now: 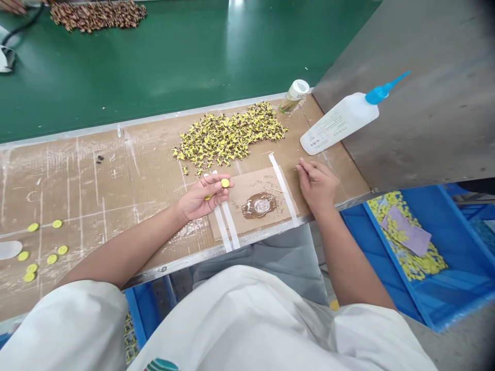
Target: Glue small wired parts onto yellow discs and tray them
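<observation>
My left hand (204, 198) pinches a small round yellow disc (225, 183) between thumb and fingertips. Part of another yellow piece (209, 197) shows against its fingers. My right hand (319, 186) is closed with thumb and forefinger together, and whatever they hold is too small to make out. Between the hands lies a piece of cardboard (247, 183) fixed with white tape strips. On it spreads a wet, shiny puddle (250, 207) with a whitish round patch in the middle. Just beyond is a pile of tiny yellow and black figures (228, 135).
A white squeeze bottle (340, 123) with a blue nozzle leans against the metal panel (421, 113). Near it stands a small clear jar (294, 96). Several yellow discs (52, 258) lie at left. A blue bin (456, 268) sits below right. Across the green surface (174, 62), brown pieces (98, 16) are heaped.
</observation>
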Available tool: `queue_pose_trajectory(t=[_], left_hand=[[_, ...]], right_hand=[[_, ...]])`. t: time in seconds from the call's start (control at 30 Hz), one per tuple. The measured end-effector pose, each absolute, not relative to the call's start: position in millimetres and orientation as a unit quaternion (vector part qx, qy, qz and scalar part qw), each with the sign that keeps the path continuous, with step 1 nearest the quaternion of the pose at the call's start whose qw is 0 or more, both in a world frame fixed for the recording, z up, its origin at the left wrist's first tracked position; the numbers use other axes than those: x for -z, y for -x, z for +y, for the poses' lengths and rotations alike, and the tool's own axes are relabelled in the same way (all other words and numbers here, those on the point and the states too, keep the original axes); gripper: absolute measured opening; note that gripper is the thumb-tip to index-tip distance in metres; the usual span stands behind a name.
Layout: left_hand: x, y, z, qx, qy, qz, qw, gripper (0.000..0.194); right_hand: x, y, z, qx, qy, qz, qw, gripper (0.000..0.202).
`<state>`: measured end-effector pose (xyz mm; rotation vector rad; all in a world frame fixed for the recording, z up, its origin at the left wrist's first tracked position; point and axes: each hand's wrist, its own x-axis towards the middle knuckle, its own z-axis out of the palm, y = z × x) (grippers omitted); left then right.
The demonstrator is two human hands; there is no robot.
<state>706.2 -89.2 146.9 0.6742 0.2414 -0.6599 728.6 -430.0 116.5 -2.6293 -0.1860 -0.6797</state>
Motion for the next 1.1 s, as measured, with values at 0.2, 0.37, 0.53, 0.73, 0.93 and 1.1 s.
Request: queue_pose_trajectory(t=[0.2, 0.37, 0.53, 0.73, 0.93, 1.1], left_hand=[[-149, -706, -90, 0.316, -0.33, 0.124, 0.881, 0.016], [-147, -705, -90, 0.316, -0.339, 0.117, 0.878, 0.018], [-144, -703, -89, 0.323, -0.327, 0.091, 0.883, 0.02], [-144, -703, -91, 0.318, -0.347, 0.112, 0.875, 0.02], [-145, -703, -92, 0.322, -0.34, 0.108, 0.877, 0.023], [-141, -704, -91, 0.327, -0.327, 0.091, 0.882, 0.023]], right_hand=[[-112, -728, -432, 0.222, 0.945, -0.057, 0.232, 0.032], [-116, -717, -420, 0.264, 0.901, 0.024, 0.342, 0.033], [-132, -670, -372, 0.322, 0.78, 0.045, 0.534, 0.024], [-127, -636, -338, 0.303, 0.769, 0.0, 0.563, 0.011], [-118, -637, -332, 0.333, 0.794, -0.043, 0.507, 0.009], [-118, -638, -334, 0.347, 0.787, -0.089, 0.503, 0.017]])
